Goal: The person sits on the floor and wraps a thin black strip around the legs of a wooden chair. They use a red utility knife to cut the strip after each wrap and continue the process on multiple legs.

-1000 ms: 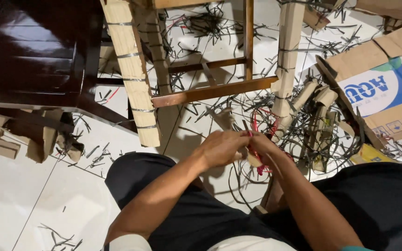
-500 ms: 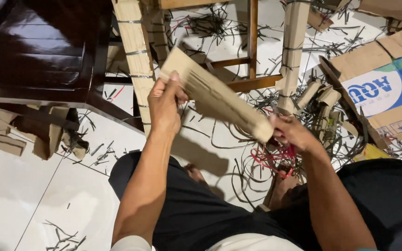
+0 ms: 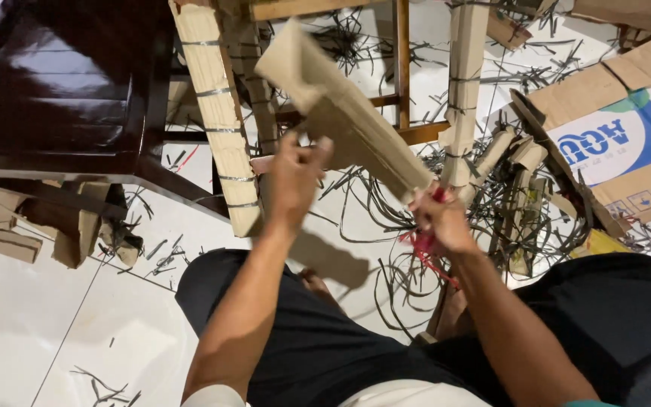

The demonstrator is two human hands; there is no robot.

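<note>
Light, stiff-ish cardboard sleeve (image 3: pixel 348 120), easily creased; pinched low by right hand (image 3: pixel 437 220), left hand (image 3: pixel 295 181) closed mid-length. Best gripped along folded edges.

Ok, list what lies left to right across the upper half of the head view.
Dark glossy wooden chair seat → pale cardboard-wrapped chair leg bound with grey straps → left hand → long folded brown cardboard piece → right hand → flattened brown cardboard box with blue and white print.
</note>
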